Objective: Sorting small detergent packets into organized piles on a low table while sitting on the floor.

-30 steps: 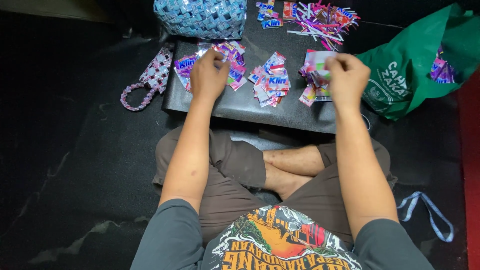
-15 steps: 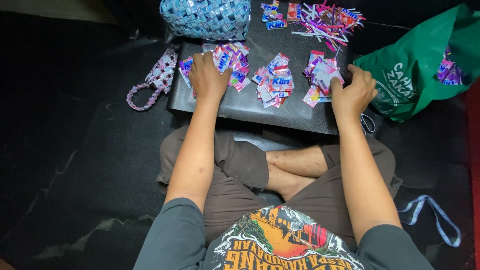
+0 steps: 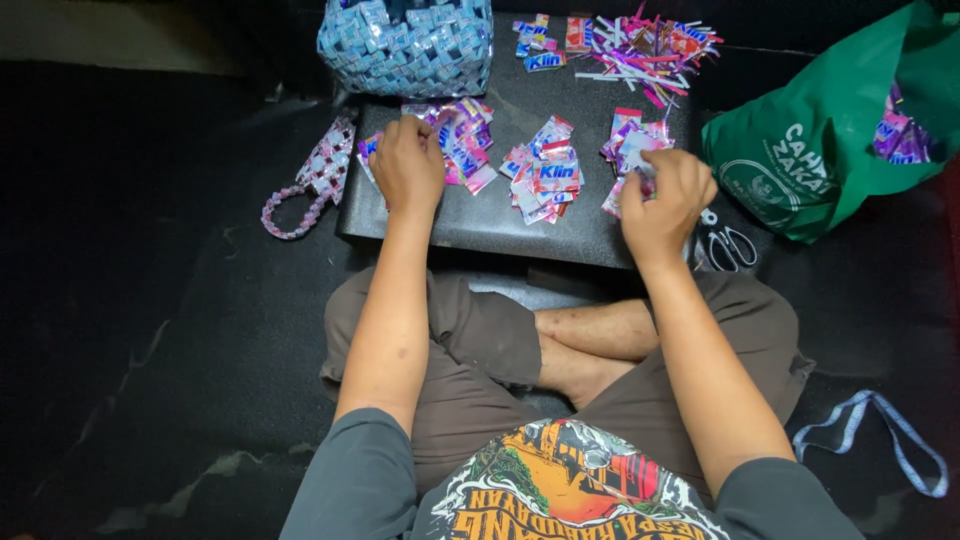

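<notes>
I sit cross-legged behind a low dark board (image 3: 500, 218) that carries three piles of folded pink and blue wrapper pieces. My left hand (image 3: 408, 165) is curled over the left pile (image 3: 465, 135), fingertips pinched into the pieces. My right hand (image 3: 667, 193) sits at the near edge of the right pile (image 3: 628, 140), fingers closed around a wrapper piece pulled from it. The middle pile (image 3: 547, 172) lies untouched between my hands.
A blue woven basket (image 3: 405, 48) stands at the board's far left. Loose cut strips (image 3: 645, 42) lie far right. A pink woven strap (image 3: 312, 178) lies left of the board; scissors (image 3: 730, 246), a green bag (image 3: 820, 140) and a blue strap (image 3: 885, 440) lie to the right.
My right hand came down from above the right pile, reached to the board's right edge, then pulled back toward me with a piece. My left hand stayed on the left pile.
</notes>
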